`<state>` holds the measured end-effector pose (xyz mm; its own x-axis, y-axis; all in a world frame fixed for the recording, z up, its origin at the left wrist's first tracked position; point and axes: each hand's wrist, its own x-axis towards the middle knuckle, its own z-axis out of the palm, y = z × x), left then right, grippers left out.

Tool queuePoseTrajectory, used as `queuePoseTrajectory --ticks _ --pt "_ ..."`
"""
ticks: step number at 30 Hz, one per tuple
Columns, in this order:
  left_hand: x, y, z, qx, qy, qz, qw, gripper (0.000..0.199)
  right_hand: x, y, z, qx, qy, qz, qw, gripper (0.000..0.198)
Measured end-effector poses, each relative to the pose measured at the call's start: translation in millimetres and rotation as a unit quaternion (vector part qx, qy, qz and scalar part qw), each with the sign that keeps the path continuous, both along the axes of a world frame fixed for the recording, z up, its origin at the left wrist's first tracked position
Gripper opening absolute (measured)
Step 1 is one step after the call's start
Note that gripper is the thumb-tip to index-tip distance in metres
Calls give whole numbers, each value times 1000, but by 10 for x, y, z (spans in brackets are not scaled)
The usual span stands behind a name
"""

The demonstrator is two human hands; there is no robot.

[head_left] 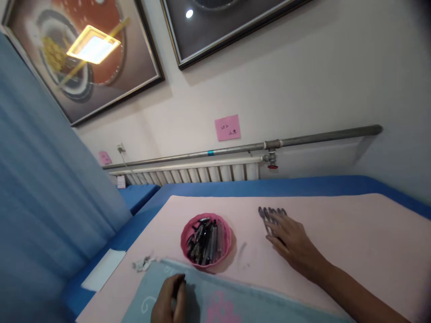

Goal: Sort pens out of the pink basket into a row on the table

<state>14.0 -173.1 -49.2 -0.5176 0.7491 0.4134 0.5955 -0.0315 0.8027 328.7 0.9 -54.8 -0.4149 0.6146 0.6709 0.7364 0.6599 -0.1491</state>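
On the pink sheet, my right hand (290, 237) lies palm down with its fingers stretched out over a row of several slim items with dark oval ends (266, 213). They look spoon-like, though the hand covers most of them. My left hand (170, 298) rests on a light blue towel (208, 294), thumb and fingers curled together. Something dark shows at its fingertips, too small to name. Between the hands stands a round pink bowl (230, 240) with a wavy rim. It holds many slim black, grey and clear items (205, 242), lying loosely together.
Left of the bowl lies a crumpled white and grey scrap (143, 264). White paper (103, 270) sits at the blue table's left edge. A blue curtain (50, 188) hangs on the left. Behind the table are a radiator (215, 173) and a metal pipe (235, 148).
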Motion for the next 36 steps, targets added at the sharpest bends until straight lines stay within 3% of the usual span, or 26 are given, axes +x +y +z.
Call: queuePoseTrajectory --ticks 3,7,11,14,19,21,24,27,29,32,36 --pt "-108 281 313 -29 -61 -4 998 27 -226 -159 -1 20 22 85 996 27" --pt "-155 863 623 16 -168 -32 985 24 -512 -345 -3 -69 -53 165 982 19" --pt "-79 1440 662 10 -238 -60 969 21 -637 -292 -78 -74 -101 117 985 19" --pt "-17 1672 568 -6 -233 -73 970 22 -753 -134 -131 -65 -125 48 989 22" --pt "-8 1629 416 -56 -179 -101 977 13 -1037 150 -150 -77 -108 -17 991 22" --pt "-35 1552 411 -113 -92 -131 981 11 -1112 232 -160 -88 -97 -21 991 21" --pt "-57 1472 447 -226 76 -156 958 8 -1151 308 -179 -110 -83 -15 990 23" --pt "-31 1441 462 -289 154 -167 930 8 -1143 332 -134 -128 -63 -15 990 23" --pt "3 1431 438 -290 156 -161 930 7 -1146 319 -36 -137 -27 -3 990 21" --pt "53 1420 369 -235 105 -143 956 7 -1200 251 171 -140 62 62 986 18" --pt "85 1414 283 -139 4 -141 980 13 -1332 123 348 -172 20 53 984 15"
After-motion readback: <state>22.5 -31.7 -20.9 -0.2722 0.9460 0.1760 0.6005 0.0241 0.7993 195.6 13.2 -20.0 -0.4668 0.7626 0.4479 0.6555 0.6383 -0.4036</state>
